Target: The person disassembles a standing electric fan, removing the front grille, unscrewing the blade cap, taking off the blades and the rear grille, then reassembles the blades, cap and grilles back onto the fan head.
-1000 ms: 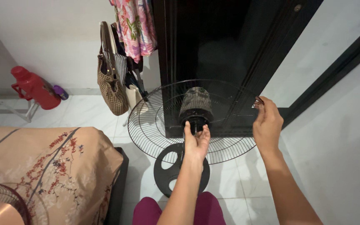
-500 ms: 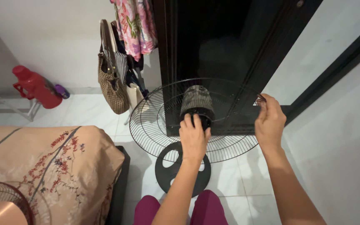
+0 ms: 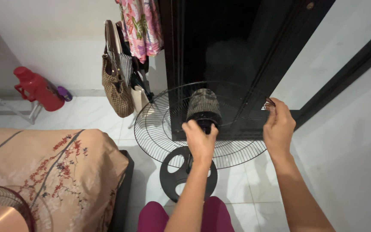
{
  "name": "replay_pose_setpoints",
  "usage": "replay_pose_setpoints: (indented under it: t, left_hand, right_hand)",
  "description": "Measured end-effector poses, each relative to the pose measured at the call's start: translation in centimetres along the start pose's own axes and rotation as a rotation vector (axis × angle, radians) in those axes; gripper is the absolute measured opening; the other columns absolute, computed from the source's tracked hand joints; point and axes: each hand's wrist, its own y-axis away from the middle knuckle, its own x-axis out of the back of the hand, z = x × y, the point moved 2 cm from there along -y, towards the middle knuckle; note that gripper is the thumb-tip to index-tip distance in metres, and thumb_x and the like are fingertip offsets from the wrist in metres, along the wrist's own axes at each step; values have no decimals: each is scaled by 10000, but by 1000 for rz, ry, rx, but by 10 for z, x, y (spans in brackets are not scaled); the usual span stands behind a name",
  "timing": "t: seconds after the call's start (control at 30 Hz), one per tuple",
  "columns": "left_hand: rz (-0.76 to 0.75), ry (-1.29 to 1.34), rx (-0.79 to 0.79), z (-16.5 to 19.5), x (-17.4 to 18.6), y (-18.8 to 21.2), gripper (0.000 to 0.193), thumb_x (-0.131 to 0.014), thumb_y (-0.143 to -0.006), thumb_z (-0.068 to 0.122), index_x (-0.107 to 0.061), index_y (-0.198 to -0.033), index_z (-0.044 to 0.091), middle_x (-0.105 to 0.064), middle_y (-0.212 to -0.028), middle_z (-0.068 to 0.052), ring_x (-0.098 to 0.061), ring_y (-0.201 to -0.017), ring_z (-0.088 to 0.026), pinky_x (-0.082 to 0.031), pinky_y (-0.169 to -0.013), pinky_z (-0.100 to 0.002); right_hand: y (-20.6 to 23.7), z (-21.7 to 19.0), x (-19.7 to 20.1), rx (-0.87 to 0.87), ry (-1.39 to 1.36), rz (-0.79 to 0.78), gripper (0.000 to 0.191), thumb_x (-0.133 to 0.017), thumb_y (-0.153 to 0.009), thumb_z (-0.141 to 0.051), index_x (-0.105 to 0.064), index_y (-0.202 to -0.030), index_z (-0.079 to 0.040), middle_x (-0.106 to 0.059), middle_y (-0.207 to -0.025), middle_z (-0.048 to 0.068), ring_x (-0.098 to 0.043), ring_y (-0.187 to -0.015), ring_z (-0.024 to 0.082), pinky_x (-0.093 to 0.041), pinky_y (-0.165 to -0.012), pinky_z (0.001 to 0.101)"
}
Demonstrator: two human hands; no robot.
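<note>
Head view: 1 standing fan with its front removed stands on the white tiled floor (image 3: 86, 116), in front of a dark cabinet (image 3: 220, 47). The left hand (image 3: 200, 139) reaches forward with the forearm extended up the middle of the frame; its fingers curl around the black hub at the front of the fan motor (image 3: 203, 105), closed on it. The right hand (image 3: 278, 124) is raised at the right edge of the rear wire guard (image 3: 159, 129), wrist straight, fingers pinched on the guard rim near a small clip; the exact contact is too small to confirm. The guard stands roughly upright behind the motor. The round black fan base (image 3: 177, 169) rests on the floor just below the left hand. A bed with a floral cover (image 3: 52, 167) sits to the left. A woven bag (image 3: 117, 86) and patterned clothing (image 3: 140, 25) hang beside the cabinet. A red flask (image 3: 37, 88) stands against the wall.
</note>
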Motion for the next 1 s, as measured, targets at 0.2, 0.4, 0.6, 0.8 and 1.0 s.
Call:
replay_pose_setpoints:
  t: [0.2,0.4,0.6,0.8,1.0]
  left_hand:
    - [4,947,922,-43,-41,3,450,-842,-827,222,-437,-882,33,-552,-734,-121,-560,-530,-207,-522,-455,-367]
    - [-106,887,928,-45,-29,0,493,-855,-832,277,-444,-896,13,-559,-724,-103,-571,-512,-153,-559,-452,-327]
    - [-81,835,912,-32,-29,0,460,-868,-803,202,-469,-937,15,-631,-804,-104,-663,-600,-217,-601,-524,-351]
    - [-140,1214,1074,-33,-32,-5,544,-789,-902,225,-413,-1046,-143,-575,-948,-257,-696,-704,-349,-661,-630,-444]
    - [-146,1677,1578,-27,-29,3,684,-680,-924,385,-398,-1204,-171,-581,-1080,-313,-678,-919,-410,-626,-799,-495]
  right_hand:
    - [1,1,5,-12,3,0,210,-535,-1057,65,-650,-1229,29,-709,-1104,204,-732,-993,315,-556,-865,368]
    - [-1,1,3,6,-5,-1,202,-541,-1063,59,-647,-1232,31,-709,-1112,204,-734,-1011,309,-561,-872,363]
    - [0,-1,3,-19,-22,-1,197,-543,-1069,53,-647,-1234,33,-711,-1104,198,-736,-1001,294,-563,-873,358]
    - [0,-2,0,-22,-27,-15,196,-537,-1071,50,-643,-1236,39,-712,-1101,196,-738,-1013,288,-567,-871,356]
    - [-1,0,3,-13,-4,-2,190,-546,-1067,52,-649,-1227,44,-713,-1103,202,-737,-1000,292,-568,-860,356]
